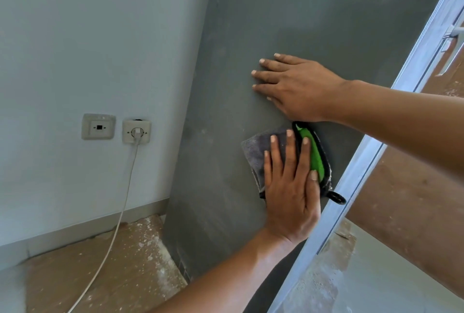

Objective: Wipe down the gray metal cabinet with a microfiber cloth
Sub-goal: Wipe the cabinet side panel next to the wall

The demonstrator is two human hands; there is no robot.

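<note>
I press my left hand flat, fingers straight, on the microfiber cloth so it rubs the gray metal cabinet. My right hand lies flat with fingers straight on the cabinet, I think to steady me.

Matt gray metal cabinet side with faint dusty smears, fluffy gray-and-green microfiber cloth, smooth pale painted wall, glossy white plastic socket, speckled brown floor covering
</note>
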